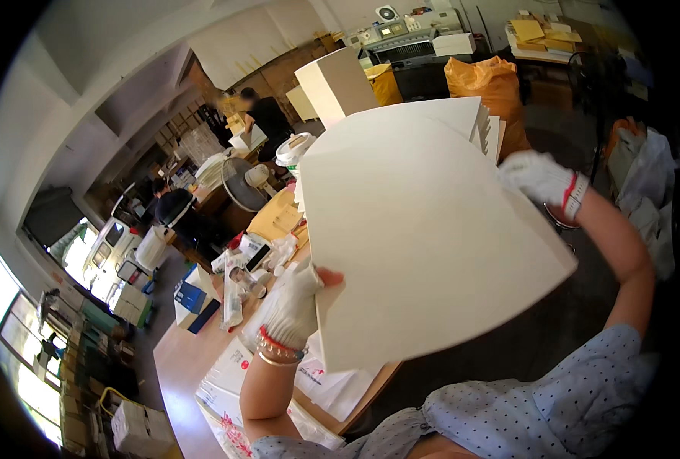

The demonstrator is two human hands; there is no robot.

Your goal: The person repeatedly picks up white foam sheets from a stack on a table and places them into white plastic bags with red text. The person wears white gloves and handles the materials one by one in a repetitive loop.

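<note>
A large, blank, cream-white sheet of paperboard fills the middle of the view, bowed and tilted towards me. Its left edge is pinched by my left hand, which wears a white knit glove with the thumb tip bare, lying over the sheet's face. At the sheet's upper right edge is my right hand, also gloved, with a red-trimmed cuff. Its fingers are blurred and partly turned away, so their grip is unclear. Behind the sheet, edges of more white boards stick out, and a tall white block stands beyond them.
The wooden table carries printed plastic bags, a clear cup and a blue-and-white box. A fan stands farther off. Two people work at the back left. An orange sack sits behind the boards.
</note>
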